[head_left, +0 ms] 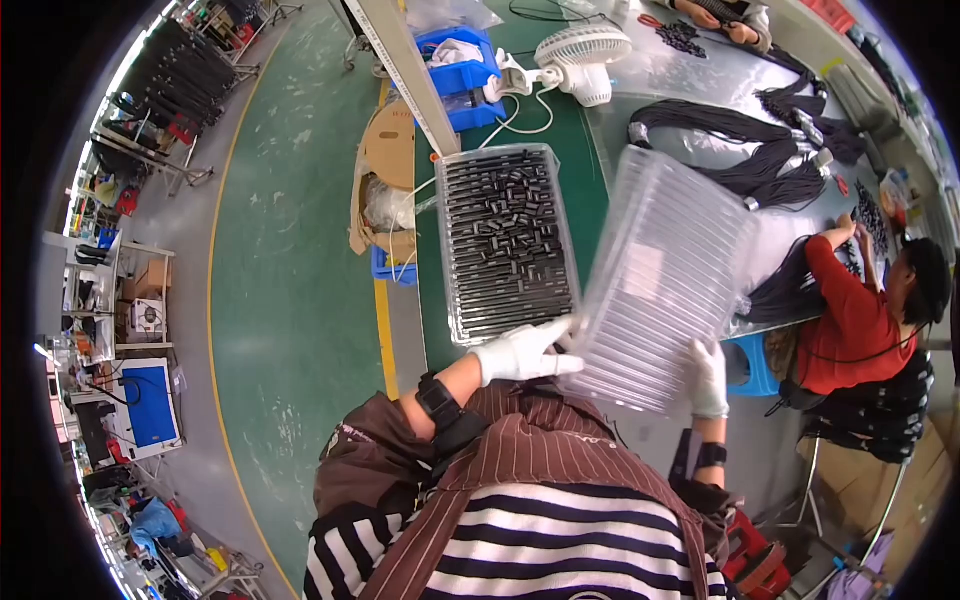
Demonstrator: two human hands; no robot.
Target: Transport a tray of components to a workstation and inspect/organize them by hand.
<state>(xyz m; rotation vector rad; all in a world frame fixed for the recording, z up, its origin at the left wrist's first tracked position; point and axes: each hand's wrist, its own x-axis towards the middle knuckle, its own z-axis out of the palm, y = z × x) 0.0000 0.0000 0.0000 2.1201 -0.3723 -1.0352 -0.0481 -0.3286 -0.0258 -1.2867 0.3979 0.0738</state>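
My left hand (522,352), in a white glove, grips the near left corner of an empty clear ribbed plastic tray (665,275), and its fingers also touch the near edge of a second clear tray (506,240). That second tray lies on the green table and holds several rows of small dark parts. My right hand (708,378), also gloved in white, holds the empty tray at its near right edge. The empty tray is lifted and tilted, to the right of the filled one.
A white desk fan (578,58) and blue bins (462,75) stand at the table's far end. Bundles of black cables (745,150) lie on the right. A person in a red top (850,320) sits at right on a blue stool (752,365). Green floor lies to the left.
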